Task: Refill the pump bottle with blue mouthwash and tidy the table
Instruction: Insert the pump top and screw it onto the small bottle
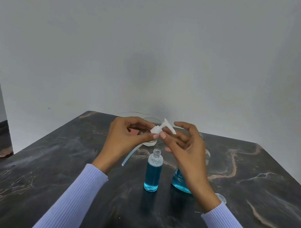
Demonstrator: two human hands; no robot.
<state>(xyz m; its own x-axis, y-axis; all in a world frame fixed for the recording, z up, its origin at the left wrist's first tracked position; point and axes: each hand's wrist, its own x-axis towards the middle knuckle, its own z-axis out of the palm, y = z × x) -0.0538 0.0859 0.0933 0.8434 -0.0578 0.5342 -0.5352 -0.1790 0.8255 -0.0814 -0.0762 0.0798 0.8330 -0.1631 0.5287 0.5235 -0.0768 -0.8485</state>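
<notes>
Pinching the pump head (160, 129) between both hands' fingers (163, 135).

Bottle (153, 169) stands uncapped at table (252, 192) centre. Beaker (179, 179) just beside it at 3 o'clock. Glass (149, 133) behind at 12, near far edge. Pump head (160, 129) held above bottle between left hand (127, 136) and right hand (185, 150). Small cap (221, 198) at 4 o'clock of beaker.

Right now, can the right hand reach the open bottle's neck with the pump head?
Probably yes. The right hand and left hand hold the pump head just above the uncapped bottle; nothing sits between them.
</notes>
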